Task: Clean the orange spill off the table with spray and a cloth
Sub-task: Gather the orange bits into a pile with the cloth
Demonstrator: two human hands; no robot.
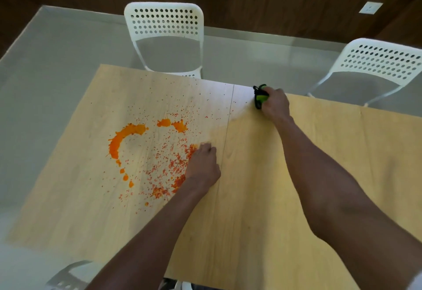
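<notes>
Your right hand (pixel 275 104) is wrapped tight round the spray bottle (pixel 260 96) at the far edge of the table (pixel 296 175), well away from the mess. Only the green and black top shows; the rest hides under your fingers. The nozzle points left, twd the orange spill (pixel 127 139). The bottle prob stands about upright, but I can't tell for sure.

It looks like hard plastic, prob light, maybe slippy if wet. Hold it round the neck w/ a finger on the trigger.

Your left hand (pixel 202 166) rests on the table at the right edge of the spill, fingers curled under. Can't tell if it holds anything. No cloth shows.

The spill is a broken ring of blobs and dots, not wiped yet. It's thickest on the left side.
</notes>
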